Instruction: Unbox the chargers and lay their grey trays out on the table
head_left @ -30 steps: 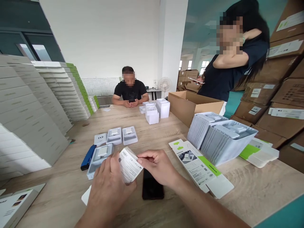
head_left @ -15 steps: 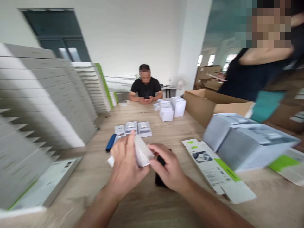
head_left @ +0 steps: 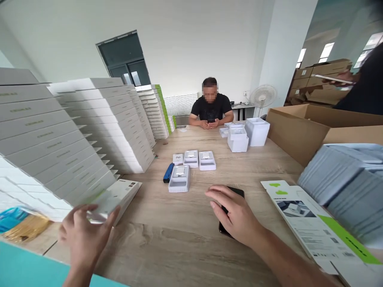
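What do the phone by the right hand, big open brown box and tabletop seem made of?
Phone: likely glass-fronted, its face smooth and black. Brown box: matte cardboard, by its plain tan walls. Tabletop: wood or printed laminate, satin; the grain fits either.

Back wall (head_left: 185,48): big, plain, off-white
Dark window (head_left: 119,52): left of center, kinda tilted-looking
Pillar (head_left: 281,59): pale, chunky, hall opening up past it
Far windows (head_left: 326,52): bright, looks like daylight
Fan (head_left: 263,95): white, beside a small side table (head_left: 247,106)
Table (head_left: 167,255): wood-grain top
Floor (head_left: 18,263): teal, bottom left
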{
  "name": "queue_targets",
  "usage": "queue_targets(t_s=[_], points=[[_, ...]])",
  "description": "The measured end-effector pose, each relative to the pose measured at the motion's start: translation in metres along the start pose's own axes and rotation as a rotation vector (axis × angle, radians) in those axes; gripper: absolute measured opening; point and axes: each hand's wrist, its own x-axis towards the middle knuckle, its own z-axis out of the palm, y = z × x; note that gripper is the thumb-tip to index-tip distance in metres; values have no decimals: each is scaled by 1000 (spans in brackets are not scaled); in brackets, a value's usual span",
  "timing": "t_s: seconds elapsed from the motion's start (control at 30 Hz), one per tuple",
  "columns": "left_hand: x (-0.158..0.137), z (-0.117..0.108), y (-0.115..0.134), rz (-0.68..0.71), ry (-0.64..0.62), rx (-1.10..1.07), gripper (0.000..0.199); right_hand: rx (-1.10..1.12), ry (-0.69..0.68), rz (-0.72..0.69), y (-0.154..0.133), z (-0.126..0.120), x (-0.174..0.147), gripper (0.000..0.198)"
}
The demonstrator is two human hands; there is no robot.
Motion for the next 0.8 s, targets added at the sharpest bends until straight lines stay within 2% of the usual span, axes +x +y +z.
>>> queue_targets(t_s=[0.07, 0.1, 0.17, 0.2, 0.27, 0.33, 0.4, 0.43, 0.53, 0.67, 0.73, 0.8], points=[[-13, 3, -15, 15, 37, 77, 42, -6, -14, 11, 1, 0, -1, 28], [-15, 3, -20, 86, 90, 87, 41, -8, -20, 21, 3, 0, -1, 27], [-10, 0, -27, 314, 144, 107, 39, -16, -34, 40, 5, 1, -2, 27], [-2, -3, -28, 448, 125, 130, 37, -21, -42, 46, 7, 1, -3, 27], [17, -11, -29, 698, -33, 208, 30, -31, -51, 47, 8, 1, -3, 27], [37, -20, -28, 890, -261, 264, 31, -39, -52, 41, 9, 1, -3, 27], [51, -24, -25, 1026, -439, 251, 44, -43, -56, 38, 7, 0, -2, 26], [56, -24, -24, 1063, -485, 215, 53, -42, -64, 42, 6, 0, -2, 26], [66, -20, -22, 1073, -530, 164, 68, -31, -104, 65, 5, -1, -2, 25], [76, -19, -21, 981, -632, 188, 52, -26, -122, 74, 10, -1, -3, 26], [74, -22, -17, 916, -677, 78, 42, -30, -112, 75, 13, 0, -4, 25], [62, -22, -6, 835, -606, -133, 34, -39, -96, 60, 13, 0, -4, 25]])
